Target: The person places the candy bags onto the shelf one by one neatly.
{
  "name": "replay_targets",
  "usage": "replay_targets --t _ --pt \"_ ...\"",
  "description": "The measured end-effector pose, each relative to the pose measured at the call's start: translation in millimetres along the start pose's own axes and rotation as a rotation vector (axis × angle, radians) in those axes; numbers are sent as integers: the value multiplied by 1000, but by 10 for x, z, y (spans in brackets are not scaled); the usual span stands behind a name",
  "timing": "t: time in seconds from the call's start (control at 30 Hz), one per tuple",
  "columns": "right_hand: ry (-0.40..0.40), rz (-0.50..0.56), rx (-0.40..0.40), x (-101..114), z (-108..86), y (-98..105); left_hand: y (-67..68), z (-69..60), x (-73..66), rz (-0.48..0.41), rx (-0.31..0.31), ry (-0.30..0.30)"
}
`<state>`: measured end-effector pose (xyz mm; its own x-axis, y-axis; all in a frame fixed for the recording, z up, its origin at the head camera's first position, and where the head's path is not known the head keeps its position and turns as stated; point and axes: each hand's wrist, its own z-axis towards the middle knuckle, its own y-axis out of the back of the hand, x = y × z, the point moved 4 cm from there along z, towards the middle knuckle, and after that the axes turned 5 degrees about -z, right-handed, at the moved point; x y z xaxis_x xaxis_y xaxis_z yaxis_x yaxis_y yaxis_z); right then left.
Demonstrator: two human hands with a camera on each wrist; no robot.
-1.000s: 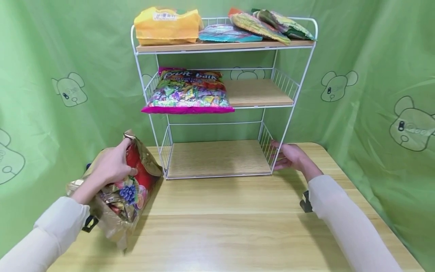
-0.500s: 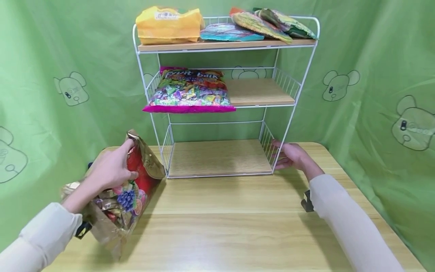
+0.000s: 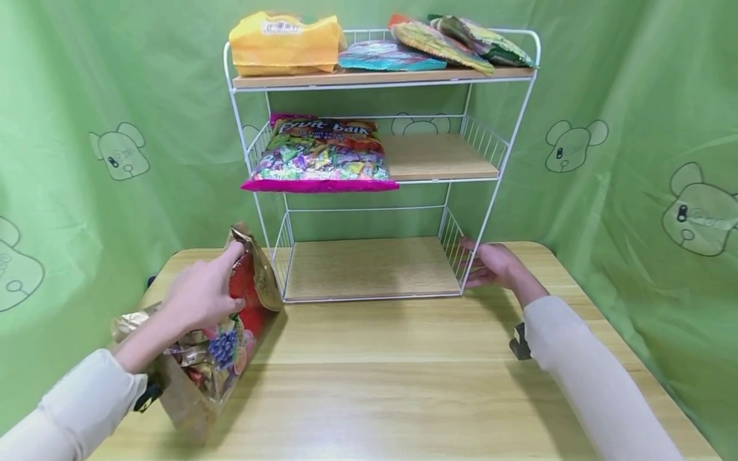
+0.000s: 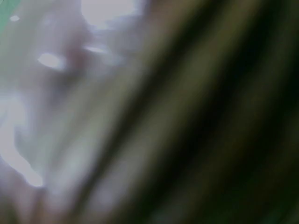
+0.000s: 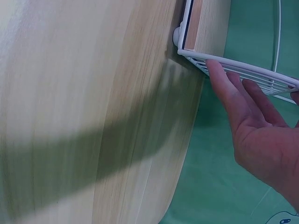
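Note:
At the left of the head view, my left hand (image 3: 198, 296) grips a gold and red candy bag (image 3: 252, 310) with printed fruit and a see-through window. The bag stands tilted, its upper right edge at the rack's left front leg; whether they touch I cannot tell. The left wrist view holds only blurred bag film (image 4: 117, 116). On the other side, my right hand (image 3: 497, 264) has its fingers extended against the wire side (image 5: 252, 71) of the white shelf rack (image 3: 369, 298), and nothing is held in it.
A "Fruit balk" candy bag (image 3: 325, 153) lies on the left of the middle shelf (image 3: 438, 157). The top shelf carries a yellow bag (image 3: 285, 45), a blue packet (image 3: 389, 56) and green-yellow packets (image 3: 444, 45). Green curtain (image 3: 651, 128) surrounds the wooden table (image 3: 403, 397).
My left hand and the gold and red candy bag have shifted a little to the right, closer to the rack. My right hand stays at the rack's side.

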<state>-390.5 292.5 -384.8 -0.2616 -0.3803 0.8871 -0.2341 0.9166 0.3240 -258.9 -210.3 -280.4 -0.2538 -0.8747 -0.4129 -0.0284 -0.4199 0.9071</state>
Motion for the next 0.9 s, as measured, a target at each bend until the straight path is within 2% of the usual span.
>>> replay_targets --t 0.3,0.47,0.6,0.7,0.9 --pt "6 0 -9 29 -34 19 -107 46 -229 -64 33 -18" --pt "6 10 -9 8 -41 15 -210 197 -387 -107 -2 -48" --pt "4 23 -17 -9 -38 16 -312 368 -460 -205 -27 -16" --pt "2 28 -14 -9 -33 5 -382 518 -475 -267 -72 23" --pt "1 17 -18 9 -39 -3 -480 839 -496 -346 -238 25"
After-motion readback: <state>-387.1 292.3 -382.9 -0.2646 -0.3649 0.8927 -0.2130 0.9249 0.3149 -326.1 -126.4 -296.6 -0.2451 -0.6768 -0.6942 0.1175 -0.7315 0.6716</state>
